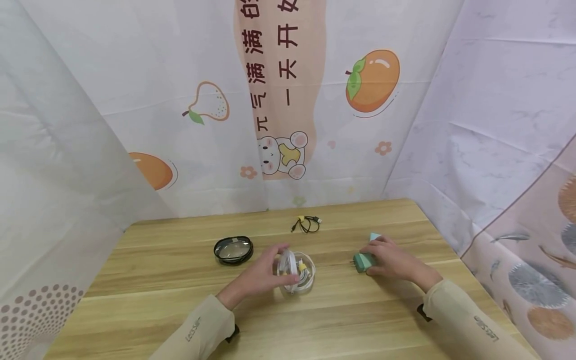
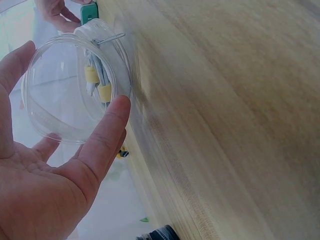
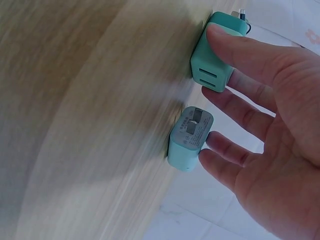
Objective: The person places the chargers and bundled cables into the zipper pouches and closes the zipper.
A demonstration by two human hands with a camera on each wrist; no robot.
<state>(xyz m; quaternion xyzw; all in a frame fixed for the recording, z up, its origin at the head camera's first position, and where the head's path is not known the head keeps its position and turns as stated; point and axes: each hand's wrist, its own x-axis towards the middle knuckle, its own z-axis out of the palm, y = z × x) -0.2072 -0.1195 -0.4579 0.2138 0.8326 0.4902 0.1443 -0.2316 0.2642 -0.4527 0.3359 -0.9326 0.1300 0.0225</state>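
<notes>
My left hand (image 1: 256,276) grips a clear round lid (image 2: 56,95), thumb on one side of the rim and fingers round the other. The lid stands tilted up against a clear round container (image 1: 310,286) on the table. Inside lie white and grey cables (image 2: 102,70) bundled with yellow ties. Over to the right, my right hand (image 1: 393,260) holds a green plug charger (image 3: 212,62) between thumb and fingers, its prongs toward the left in the head view. A second, paler mint charger (image 3: 184,145) stands by the ring and little fingers, its folded prongs showing.
A coiled black cable (image 1: 233,250) lies left of the container. Farther back is a small black USB cable (image 1: 308,224) with a yellow tie. The wooden table (image 1: 180,300) meets printed cloth hangings (image 1: 216,195) at the back and sides.
</notes>
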